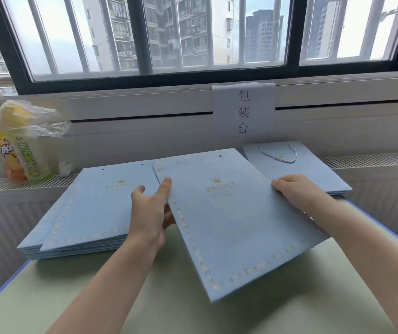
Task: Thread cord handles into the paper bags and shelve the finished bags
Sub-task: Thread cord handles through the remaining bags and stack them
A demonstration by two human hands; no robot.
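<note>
I hold one flat light-blue paper bag (231,227) with a gold crown print above the table, tilted. My left hand (149,213) grips its left edge, thumb on top and fingers underneath. My right hand (297,189) grips its right edge. Two empty cord holes show at the bag's top edge. A stack of the same flat bags (89,213) lies to the left. Behind on the right lies a small pile of bags (313,165), the top one with a blue-white cord handle (287,157) threaded in.
The pale green table (169,297) has a blue rim. Drink bottles in a clear plastic bag (22,145) stand on the radiator ledge at the left. A paper sign (243,112) hangs below the barred window.
</note>
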